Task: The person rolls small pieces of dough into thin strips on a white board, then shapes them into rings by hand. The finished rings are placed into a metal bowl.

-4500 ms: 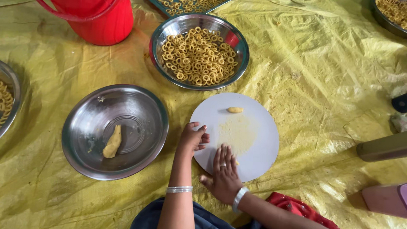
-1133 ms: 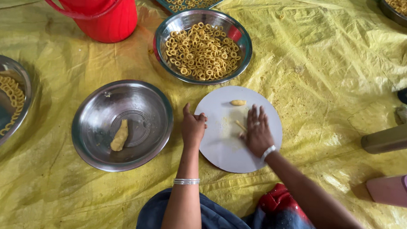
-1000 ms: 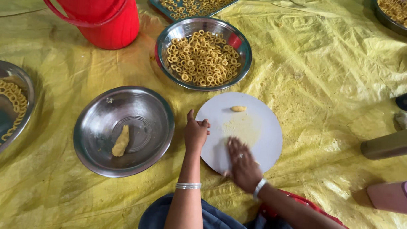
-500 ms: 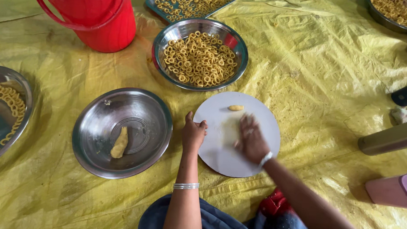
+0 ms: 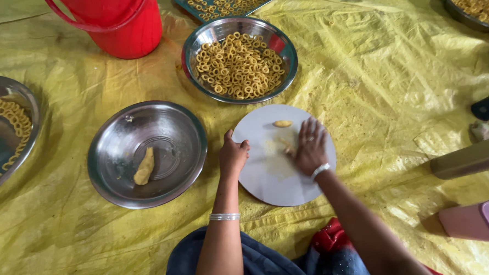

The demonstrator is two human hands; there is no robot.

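Both hands on white round board (image 5: 270, 180), R hand (image 5: 310, 148) flat over dough strip (image 5: 284, 143), L hand (image 5: 232, 156) at edge

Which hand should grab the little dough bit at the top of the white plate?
Probably the right hand: it lies flat on the plate, just below the dough bit. The left hand grips the plate's edge.

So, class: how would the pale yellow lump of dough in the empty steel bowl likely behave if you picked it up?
The pale yellow lump of dough looks soft, so it would probably sag and dent under fingers. It seems light for its size. Lying elongated on the steel bowl slope, it may slide rather than roll.
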